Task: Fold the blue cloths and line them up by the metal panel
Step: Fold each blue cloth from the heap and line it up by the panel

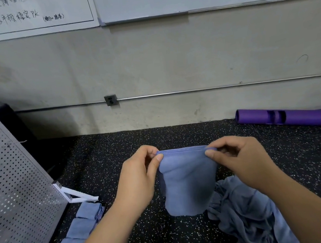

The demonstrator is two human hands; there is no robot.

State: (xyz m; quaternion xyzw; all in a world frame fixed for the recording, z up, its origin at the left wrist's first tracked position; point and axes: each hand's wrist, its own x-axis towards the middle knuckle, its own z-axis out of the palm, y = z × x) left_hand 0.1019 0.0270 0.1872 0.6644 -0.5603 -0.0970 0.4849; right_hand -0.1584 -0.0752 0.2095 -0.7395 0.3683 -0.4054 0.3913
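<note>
Blue cloth (188, 180) hangs pinched between left hand (139, 175) and right hand (240, 160).

My left grip (141, 175) and right grip (238, 158) each pinch a top corner of the blue cloth (187, 188); it hangs down, doubled. Row of folded cloths (78, 228) along metal panel (13, 188). Unfolded pile (246, 211) at right.

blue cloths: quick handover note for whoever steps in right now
Left hand and right hand each pinch a top corner of a folded blue cloth, held up over the black speckled floor.
Done: a row of folded blue cloths lies along the perforated metal panel.
Left: add the held cloth to that row, then fold the crumpled blue cloth pile by the right arm.
</note>
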